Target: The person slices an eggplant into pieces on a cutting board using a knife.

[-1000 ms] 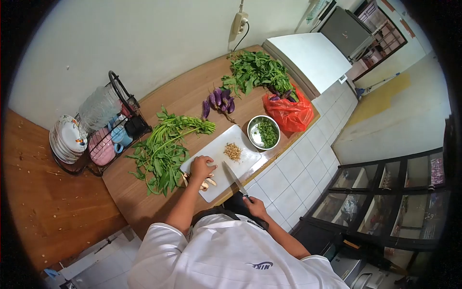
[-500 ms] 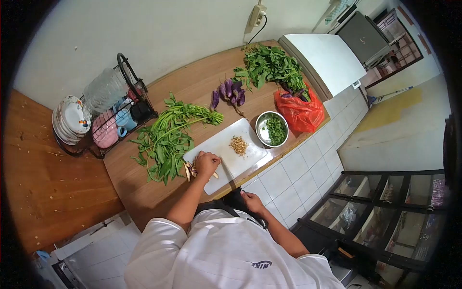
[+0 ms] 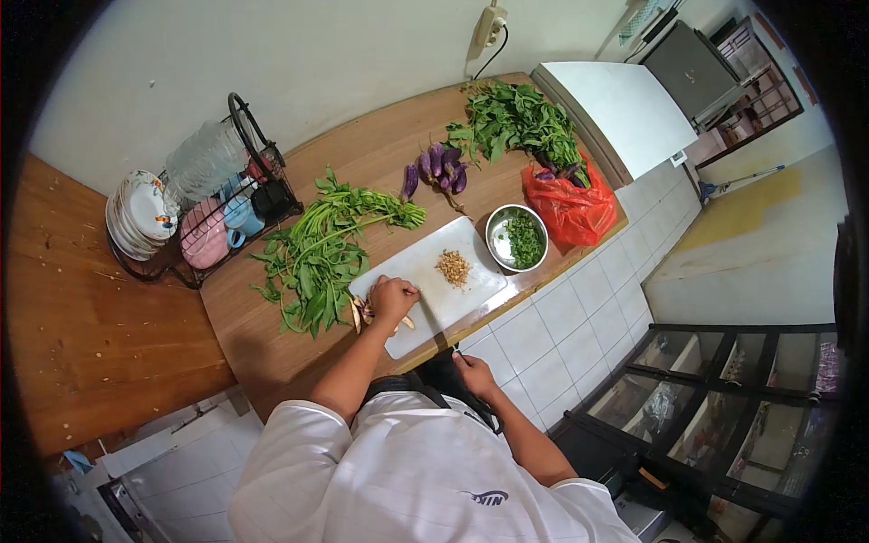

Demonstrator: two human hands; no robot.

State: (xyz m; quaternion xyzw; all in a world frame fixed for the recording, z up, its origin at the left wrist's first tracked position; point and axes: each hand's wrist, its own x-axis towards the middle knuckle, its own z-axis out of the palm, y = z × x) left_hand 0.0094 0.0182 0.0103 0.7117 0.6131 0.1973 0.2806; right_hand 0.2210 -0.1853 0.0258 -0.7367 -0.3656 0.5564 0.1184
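Note:
At the left end of the white cutting board [image 3: 425,244], my left hand [image 3: 395,299] rests with its fingers bent and pressed together. Whatever they hold is hidden. Beside and under it lie pale pieces with brownish-purple skin [image 3: 357,315], too small to name surely. Closed around a knife handle at the board's near edge is my right hand [image 3: 473,374]. The knife blade [image 3: 436,328] points away over the board, to the right of my left hand. A small heap of finely chopped tan bits [image 3: 453,269] sits mid-board.
A steel bowl [image 3: 490,237] of chopped greens touches the board's right side. Leafy stems [image 3: 312,258] lie left; purple eggplants [image 3: 444,165] lie behind. Further right are a red plastic bag [image 3: 572,213] and more leafy greens [image 3: 520,122]. A dish rack [image 3: 281,167] stands far left.
My left hand has shifted slightly on the board, its fingers turned a bit more to the right. The knife and my right hand have barely moved; the whole view has shifted a little.

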